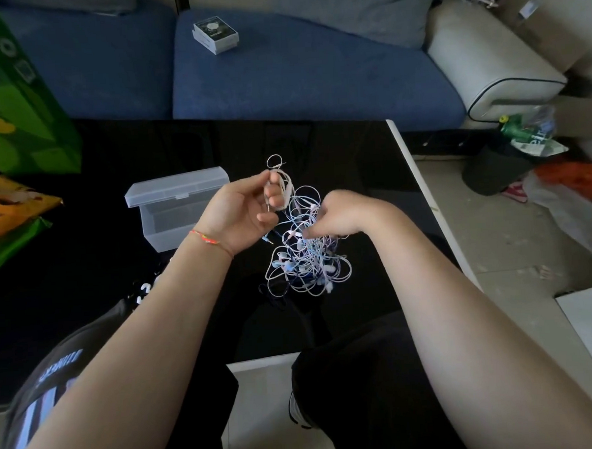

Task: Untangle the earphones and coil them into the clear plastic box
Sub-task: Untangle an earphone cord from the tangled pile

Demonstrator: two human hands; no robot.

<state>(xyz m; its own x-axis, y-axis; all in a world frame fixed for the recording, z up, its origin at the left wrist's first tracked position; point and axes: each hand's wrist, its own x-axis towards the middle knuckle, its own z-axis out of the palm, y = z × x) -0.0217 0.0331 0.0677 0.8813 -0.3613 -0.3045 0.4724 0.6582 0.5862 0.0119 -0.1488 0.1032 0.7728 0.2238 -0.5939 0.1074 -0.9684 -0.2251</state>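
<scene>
Above the black table (352, 146), the left hand (242, 215) pinches a pale cord loop of the tangled earphones (306, 244); the right hand (338, 217) grips the knot (cords pink, blue, white). The clear plastic box (170, 210) stands open near the left hand.

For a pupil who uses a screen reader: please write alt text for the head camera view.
Two hands work a tangled bundle of earphones above a black table: the left hand pinches a lifted white cable, the right hand grips the tangle. An open clear plastic box stands left of the hands, with a blue sofa behind.
</scene>
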